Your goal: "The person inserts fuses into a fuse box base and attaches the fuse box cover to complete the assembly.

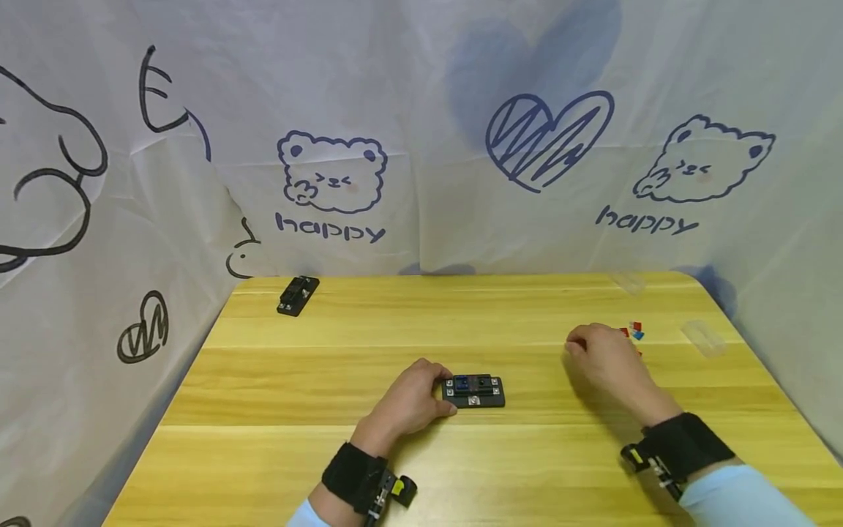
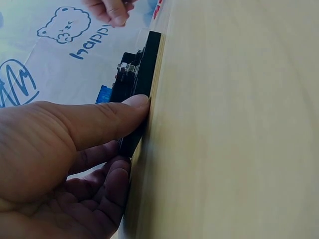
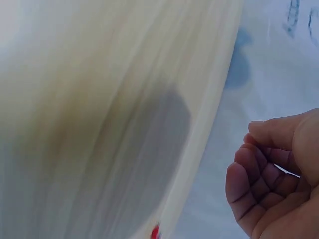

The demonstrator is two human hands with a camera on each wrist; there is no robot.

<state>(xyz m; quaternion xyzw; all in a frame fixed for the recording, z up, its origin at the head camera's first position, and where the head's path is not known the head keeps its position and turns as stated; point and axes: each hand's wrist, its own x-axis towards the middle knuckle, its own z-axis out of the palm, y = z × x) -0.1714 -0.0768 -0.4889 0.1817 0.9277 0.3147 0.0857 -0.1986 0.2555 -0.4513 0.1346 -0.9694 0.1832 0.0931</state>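
Observation:
My left hand [image 1: 411,395] pinches the left end of a black screw-terminal block [image 1: 484,400] on the table, thumb on its near edge. Silver screws stand along the block, and a blue piece [image 1: 462,383] sits in its left part. That blue piece [image 2: 103,94] juts from the block in the left wrist view. My right hand [image 1: 609,359] hovers over the table just left of several small red and blue pieces [image 1: 637,334]. Its thumb and index fingertips meet, with the other fingers curled [image 3: 239,189]. Whether something small is between the fingertips cannot be seen.
A second black block [image 1: 298,296] lies at the table's back left. Clear plastic boxes [image 1: 703,338] lie at the right, one nearer the back edge. White sheets with drawings [image 1: 421,146] stand behind and beside the wooden table [image 1: 369,322].

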